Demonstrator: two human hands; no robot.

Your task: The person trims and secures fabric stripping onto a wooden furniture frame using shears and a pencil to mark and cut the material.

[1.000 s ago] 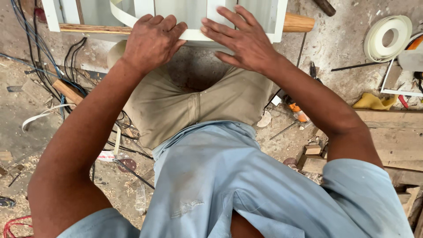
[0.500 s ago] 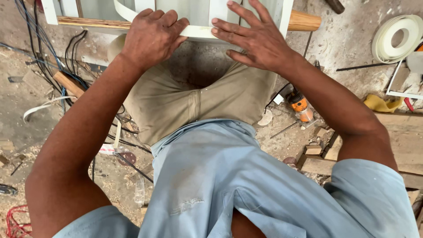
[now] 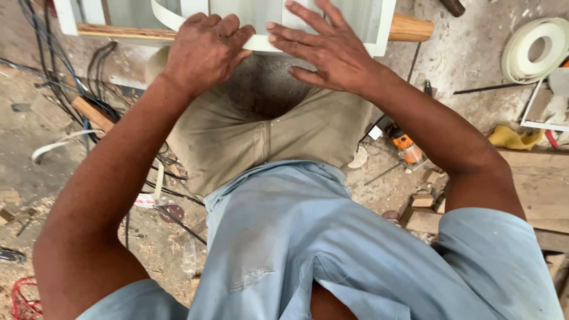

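Hands are pressing down on the near edge of a white, flat, framed panel with a pale ribbed face (image 3: pixel 332 18), which is lying across the person's lap at the top of the view, resting on a length of bare round timber (image 3: pixel 409 28) that is sticking out to its right. The left hand (image 3: pixel 204 50) is curling its knuckles over the panel's white rim, fingers bent and gripping, with a loose strip of thin white edge banding (image 3: pixel 166 15) arching up from just beside it. The right hand (image 3: pixel 329 50) is lying flat and open, fingers spread across the rim and the ribbed face, pushing rather than clutching.

The panel is looking stiff and fairly light, judging by how it is sitting unsupported across the knees; its smooth laminate surface is probably slippery, so a hold on the rim, near the corners, seems safer than palms on the face. The banding strip is looking soft, springy and easily kinked, best taken near its attached end.

Around the legs, black cables (image 3: pixel 35 53) are trailing over the dusty concrete floor (image 3: pixel 468 59). A coiled roll of white edge banding (image 3: pixel 536 47) is lying to the right, well apart, and a small orange power tool (image 3: pixel 406 145) is sitting near the right knee among wood offcuts (image 3: pixel 424 201).
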